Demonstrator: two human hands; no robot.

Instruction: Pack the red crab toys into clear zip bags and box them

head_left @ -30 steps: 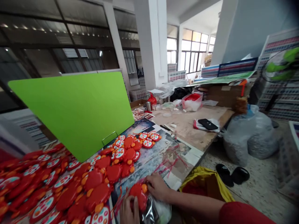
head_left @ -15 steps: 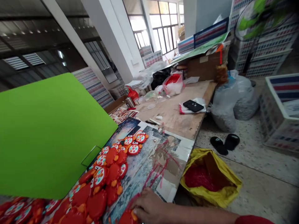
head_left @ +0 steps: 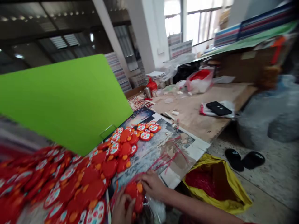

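The left hand (head_left: 122, 207) is back in view, its grip closed, like that of the right hand (head_left: 154, 186), on a red toy (head_left: 132, 192) by the table's (head_left: 198, 126) near edge, making this two-handed work, I'd judge.

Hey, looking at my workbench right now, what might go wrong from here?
Three possible risks:

The loose pink strands just beyond your right hand might snag on your fingers or on the red toy between your hands.

The overlapping heap of red toys beside your left hand could slide if your arm bumps it.

The black phone, lying on a packet near the table edge, may fall if knocked.
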